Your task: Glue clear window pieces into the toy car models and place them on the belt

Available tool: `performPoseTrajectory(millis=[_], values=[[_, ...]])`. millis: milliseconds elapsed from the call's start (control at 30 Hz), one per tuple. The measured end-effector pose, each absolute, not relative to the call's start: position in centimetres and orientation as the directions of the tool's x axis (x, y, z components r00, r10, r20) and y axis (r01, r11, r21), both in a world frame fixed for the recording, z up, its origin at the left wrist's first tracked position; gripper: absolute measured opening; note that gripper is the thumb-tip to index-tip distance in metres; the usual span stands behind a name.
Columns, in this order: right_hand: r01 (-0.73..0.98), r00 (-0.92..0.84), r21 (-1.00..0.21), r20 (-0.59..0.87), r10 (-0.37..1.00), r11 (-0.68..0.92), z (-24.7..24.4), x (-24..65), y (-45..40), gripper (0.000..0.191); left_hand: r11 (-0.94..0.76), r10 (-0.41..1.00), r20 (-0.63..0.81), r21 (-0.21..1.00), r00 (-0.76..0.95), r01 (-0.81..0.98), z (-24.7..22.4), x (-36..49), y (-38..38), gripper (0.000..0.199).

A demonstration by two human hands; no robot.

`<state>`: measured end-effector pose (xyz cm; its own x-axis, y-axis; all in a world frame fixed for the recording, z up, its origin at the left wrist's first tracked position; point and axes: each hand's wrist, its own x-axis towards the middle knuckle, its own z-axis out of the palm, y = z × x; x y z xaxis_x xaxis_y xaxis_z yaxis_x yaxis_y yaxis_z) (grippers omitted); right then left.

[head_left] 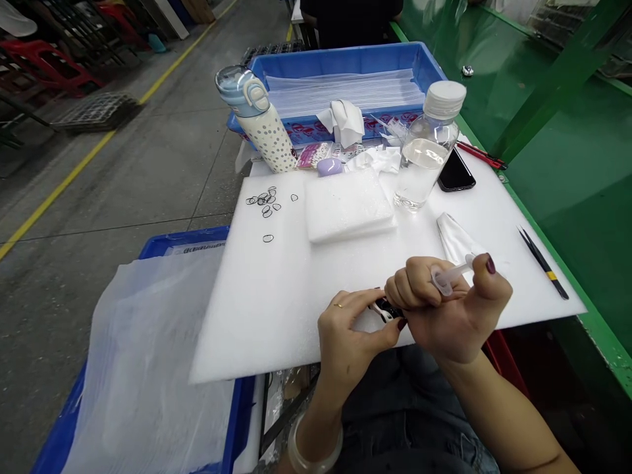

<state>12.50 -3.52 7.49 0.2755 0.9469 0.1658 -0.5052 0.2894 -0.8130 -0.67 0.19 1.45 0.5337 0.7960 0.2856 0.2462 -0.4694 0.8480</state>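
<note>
My left hand pinches a small black-and-white part between thumb and fingers, above the near edge of a white foam sheet. Close beside it, my right hand is wrapped around a translucent plastic syringe. The syringe's plunger sticks up out of the fist, with the raised thumb at its end. Fingers hide the syringe's tip and most of the part. Several thin black rings lie on the sheet's left side, and a stack of white foam pieces rests in the middle.
Black tweezers, a white cloth, a phone and a clear bottle stand or lie on the right. A dotted tumbler and purple case are behind. Blue bins sit beyond and at lower left; a green wall borders the right.
</note>
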Motion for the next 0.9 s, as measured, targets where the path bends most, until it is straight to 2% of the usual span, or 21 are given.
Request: performPoseTrajectory(millis=[267, 433, 567, 633, 700, 767, 833, 900], values=[[-0.483, 0.333, -0.823, 0.145, 0.932, 0.301, 7.7, 12.3, -3.4, 0.065, -0.480, 0.795, 0.302, 0.843, 0.526, 0.243, 1.4, -0.7, 0.2, 0.026], [-0.412, 0.364, -0.864, 0.135, 0.922, 0.289, 7.6, 11.9, -4.0, 0.063, -0.467, 0.798, 0.283, 0.848, 0.532, 0.249, 1.4, -0.7, 0.1, 0.024], [-0.318, 0.252, -0.926, 0.125, 0.959, 0.205, 9.1, 11.7, -4.2, 0.059, -0.469, 0.800, 0.295, 0.850, 0.523, 0.238, 1.3, -0.7, 0.2, 0.019], [-0.299, 0.246, -0.906, 0.231, 0.941, 0.301, 10.1, 12.0, -2.4, 0.058, -0.513, 0.769, 0.334, 0.831, 0.545, 0.216, 1.1, -1.0, 0.2, 0.024], [-0.276, 0.356, -0.848, 0.348, 0.867, 0.453, 10.3, 12.5, 0.9, 0.060, -0.569, 0.717, 0.357, 0.796, 0.599, 0.206, 1.0, -1.5, 0.2, 0.035], [-0.222, 0.369, -0.836, 0.404, 0.837, 0.502, 9.4, 13.3, 4.9, 0.063, -0.613, 0.667, 0.354, 0.761, 0.656, 0.212, 0.9, -2.1, 0.1, 0.046], [-0.125, 0.297, -0.898, 0.371, 0.880, 0.421, 8.0, 14.2, 7.8, 0.064, -0.643, 0.630, 0.345, 0.734, 0.695, 0.218, 0.9, -2.7, 0.1, 0.052], [-0.030, 0.210, -0.941, 0.323, 0.923, 0.336, 7.0, 15.3, 8.3, 0.058, -0.660, 0.606, 0.340, 0.719, 0.719, 0.216, 0.7, -3.0, 0.0, 0.055]])
